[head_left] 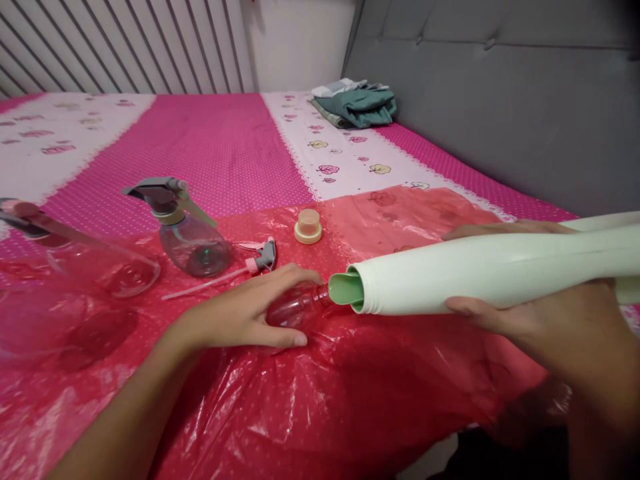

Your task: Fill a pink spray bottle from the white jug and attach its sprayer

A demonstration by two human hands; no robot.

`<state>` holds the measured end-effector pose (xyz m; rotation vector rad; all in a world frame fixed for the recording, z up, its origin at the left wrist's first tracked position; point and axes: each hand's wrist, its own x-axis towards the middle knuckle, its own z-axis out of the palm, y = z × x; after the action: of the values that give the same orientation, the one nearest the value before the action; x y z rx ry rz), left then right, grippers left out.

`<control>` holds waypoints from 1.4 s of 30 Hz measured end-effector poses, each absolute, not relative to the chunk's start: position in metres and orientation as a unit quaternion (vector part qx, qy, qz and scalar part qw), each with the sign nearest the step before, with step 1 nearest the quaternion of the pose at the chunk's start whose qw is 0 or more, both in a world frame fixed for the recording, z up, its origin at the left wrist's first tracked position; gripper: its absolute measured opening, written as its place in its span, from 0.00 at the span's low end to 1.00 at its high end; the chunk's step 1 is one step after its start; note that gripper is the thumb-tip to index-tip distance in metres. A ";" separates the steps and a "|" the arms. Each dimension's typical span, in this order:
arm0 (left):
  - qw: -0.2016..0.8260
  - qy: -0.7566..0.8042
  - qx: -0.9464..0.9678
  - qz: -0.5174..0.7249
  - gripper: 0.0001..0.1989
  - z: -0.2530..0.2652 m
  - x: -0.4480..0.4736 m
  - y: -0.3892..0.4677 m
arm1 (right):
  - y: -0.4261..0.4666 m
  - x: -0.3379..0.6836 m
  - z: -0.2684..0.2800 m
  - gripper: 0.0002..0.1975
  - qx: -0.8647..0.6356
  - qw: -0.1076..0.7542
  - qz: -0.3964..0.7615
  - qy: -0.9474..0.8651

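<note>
My left hand is wrapped round a small clear spray bottle without its sprayer, standing on the red plastic sheet. In my right hand is a large pale green detergent jug, tilted nearly level. Its green pouring spout points left, right at the bottle's open mouth; whether they touch, I cannot tell. No stream of liquid shows. A grey and pink trigger sprayer with its tube lies just behind my left hand. Beyond the bottle sits a yellowish cap.
Left of my hand, a clear spray bottle with a grey trigger stands near another clear bottle with a pink trigger. Red plastic sheet covers the near part of the pink bedspread. Folded clothes lie by the grey headboard.
</note>
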<state>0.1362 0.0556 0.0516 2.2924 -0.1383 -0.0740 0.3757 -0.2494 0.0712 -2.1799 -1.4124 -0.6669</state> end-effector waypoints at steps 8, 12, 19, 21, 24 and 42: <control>0.409 -0.059 0.910 -0.026 0.33 0.051 0.136 0.057 | -0.249 0.372 0.073 0.38 -0.805 0.229 -0.220 -0.501; 0.407 -0.058 0.911 -0.028 0.33 0.053 0.137 0.056 | -0.249 0.371 0.074 0.39 -0.809 0.226 -0.216 -0.498; 0.405 -0.058 0.912 -0.025 0.33 0.052 0.136 0.055 | -0.249 0.372 0.074 0.39 -0.811 0.227 -0.214 -0.495; 0.405 -0.061 0.912 -0.026 0.33 0.052 0.136 0.056 | -0.250 0.372 0.073 0.39 -0.809 0.231 -0.214 -0.497; 0.406 -0.059 0.912 -0.030 0.34 0.052 0.136 0.056 | -0.250 0.372 0.073 0.38 -0.810 0.229 -0.212 -0.497; 0.406 -0.059 0.912 -0.027 0.33 0.053 0.137 0.055 | -0.251 0.376 0.071 0.38 -0.807 0.222 -0.226 -0.499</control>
<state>0.1366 0.0555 0.0526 2.2995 -0.1495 -0.0682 0.3760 -0.2512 0.0706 -2.2292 -1.3782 -0.6251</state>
